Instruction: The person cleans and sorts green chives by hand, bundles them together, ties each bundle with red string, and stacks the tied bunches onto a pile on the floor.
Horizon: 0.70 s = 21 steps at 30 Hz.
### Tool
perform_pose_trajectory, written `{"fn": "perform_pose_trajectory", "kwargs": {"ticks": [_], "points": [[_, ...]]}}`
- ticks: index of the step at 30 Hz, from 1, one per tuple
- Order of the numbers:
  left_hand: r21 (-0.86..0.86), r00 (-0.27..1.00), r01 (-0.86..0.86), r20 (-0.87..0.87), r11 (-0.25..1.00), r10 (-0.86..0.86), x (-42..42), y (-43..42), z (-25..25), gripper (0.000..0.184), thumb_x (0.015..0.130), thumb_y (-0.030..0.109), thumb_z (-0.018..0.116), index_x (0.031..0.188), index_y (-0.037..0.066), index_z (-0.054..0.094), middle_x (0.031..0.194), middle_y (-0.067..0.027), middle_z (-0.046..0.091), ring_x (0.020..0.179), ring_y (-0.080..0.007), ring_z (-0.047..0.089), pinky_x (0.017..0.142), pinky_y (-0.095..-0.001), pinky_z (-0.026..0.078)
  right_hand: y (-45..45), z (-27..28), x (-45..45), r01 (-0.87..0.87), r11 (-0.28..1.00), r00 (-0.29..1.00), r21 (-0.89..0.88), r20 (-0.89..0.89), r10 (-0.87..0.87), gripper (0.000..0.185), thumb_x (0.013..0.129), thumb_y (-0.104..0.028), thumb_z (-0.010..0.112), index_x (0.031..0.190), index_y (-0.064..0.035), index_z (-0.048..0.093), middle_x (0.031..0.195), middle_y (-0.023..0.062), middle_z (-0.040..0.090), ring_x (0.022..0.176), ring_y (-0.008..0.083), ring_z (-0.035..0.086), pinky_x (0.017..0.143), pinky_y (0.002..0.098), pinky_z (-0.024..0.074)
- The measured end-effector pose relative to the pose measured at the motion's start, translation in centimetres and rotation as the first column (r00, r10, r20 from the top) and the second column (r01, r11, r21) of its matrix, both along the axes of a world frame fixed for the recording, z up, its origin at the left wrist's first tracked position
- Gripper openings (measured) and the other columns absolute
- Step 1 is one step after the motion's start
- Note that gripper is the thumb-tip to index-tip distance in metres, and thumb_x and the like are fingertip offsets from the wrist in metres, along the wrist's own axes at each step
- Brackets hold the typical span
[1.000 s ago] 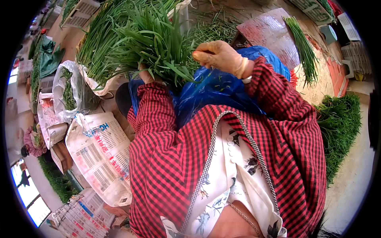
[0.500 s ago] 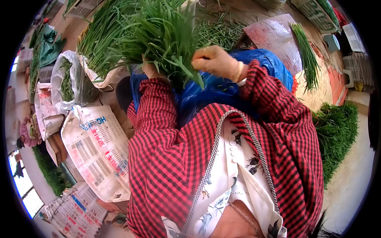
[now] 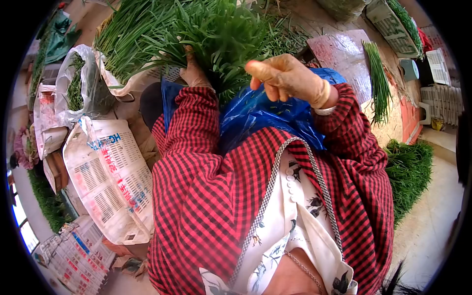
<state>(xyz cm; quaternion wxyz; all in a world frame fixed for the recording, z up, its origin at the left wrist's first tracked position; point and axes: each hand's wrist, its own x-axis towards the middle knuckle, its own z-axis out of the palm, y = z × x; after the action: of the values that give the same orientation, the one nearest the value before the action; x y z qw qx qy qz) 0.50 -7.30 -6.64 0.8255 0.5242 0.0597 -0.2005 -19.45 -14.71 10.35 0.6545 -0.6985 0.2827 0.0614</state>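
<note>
My left hand [image 3: 193,73] is closed around the base of a thick bunch of chives [image 3: 223,46], whose long flat leaves fan out above and to the right. To the right of the bunch, apart from it, my right hand [image 3: 290,79] hangs over blue plastic [image 3: 265,118] spread on my lap. Its fingers are curled in, and whatever they may hold is hidden. A pale band rings the right wrist. Beyond the left hand lies a large heap of the same greens [image 3: 130,42] on a white sack.
A white plastic basket [image 3: 110,182] stands at left, near a clear bag of greens [image 3: 77,83]. At right, a bundle of thin stalks [image 3: 376,83] lies beside a shiny board [image 3: 341,59]. More greens [image 3: 410,172] sit on the floor below. Loose cut leaves [image 3: 290,39] are scattered ahead.
My right hand has pulled away from the leaves, moving right and nearer to me. The left hand keeps its grip on the chives. The view has shifted slightly.
</note>
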Motion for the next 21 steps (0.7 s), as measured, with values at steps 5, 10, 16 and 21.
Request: {"fn": "perform_pose_trajectory", "kwargs": {"ticks": [5, 10, 16, 21], "points": [[-0.014, 0.999, -0.030, -0.029, 0.999, 0.030, 0.5, -0.2, -0.6, 0.045, 0.082, 0.028, 0.073, 0.108, -0.007, 0.061, 0.098, -0.0117, 0.065, 0.077, -0.0204, 0.063, 0.067, -0.0326, 0.053, 0.8, 0.1, 0.2, 0.029, 0.991, 0.965, -0.130, 0.263, 0.006, 0.033, 0.095, -0.028, 0.057, 0.075, -0.0027, 0.063, 0.056, -0.0008, 0.053, 0.049, 0.0036, 0.047, 0.046, 0.0205, 0.0371], [-0.011, 1.000, -0.017, -0.021, 1.000, 0.016, 0.3, -0.2, -1.1, 0.057, 0.079, 0.040, 0.075, 0.107, -0.007, 0.059, 0.096, -0.0150, 0.065, 0.077, -0.0265, 0.064, 0.066, -0.0374, 0.054, 1.4, 0.7, 0.0, 0.249, 0.904, 0.860, -0.348, 0.508, -0.042, 0.021, 0.091, -0.023, 0.062, 0.085, -0.0036, 0.066, 0.064, 0.0007, 0.057, 0.053, 0.0064, 0.051, 0.049, 0.0232, 0.0413], [-0.020, 1.000, 0.026, 0.013, 0.999, -0.025, 0.7, -0.6, -2.2, 0.054, 0.080, 0.036, 0.075, 0.108, -0.007, 0.058, 0.096, -0.0151, 0.065, 0.076, -0.0251, 0.065, 0.065, -0.0370, 0.054, 1.5, -0.6, 0.8, 0.083, 0.253, 0.949, -0.964, 0.154, 0.276, 0.023, 0.081, -0.025, 0.066, 0.099, -0.0105, 0.065, 0.086, 0.0037, 0.059, 0.083, 0.0250, 0.063, 0.067, 0.0371, 0.0516], [-0.038, 1.000, -0.003, 0.019, 0.999, 0.003, 0.2, -0.6, -1.8, 0.037, 0.085, 0.023, 0.072, 0.105, -0.007, 0.065, 0.093, -0.0068, 0.066, 0.074, -0.0134, 0.060, 0.067, -0.0263, 0.049, 0.6, -2.1, 1.4, 0.044, 0.305, 0.952, -0.951, 0.133, 0.276, 0.020, 0.082, -0.023, 0.065, 0.097, -0.0097, 0.065, 0.084, 0.0052, 0.059, 0.082, 0.0238, 0.062, 0.066, 0.0351, 0.0507]]}}
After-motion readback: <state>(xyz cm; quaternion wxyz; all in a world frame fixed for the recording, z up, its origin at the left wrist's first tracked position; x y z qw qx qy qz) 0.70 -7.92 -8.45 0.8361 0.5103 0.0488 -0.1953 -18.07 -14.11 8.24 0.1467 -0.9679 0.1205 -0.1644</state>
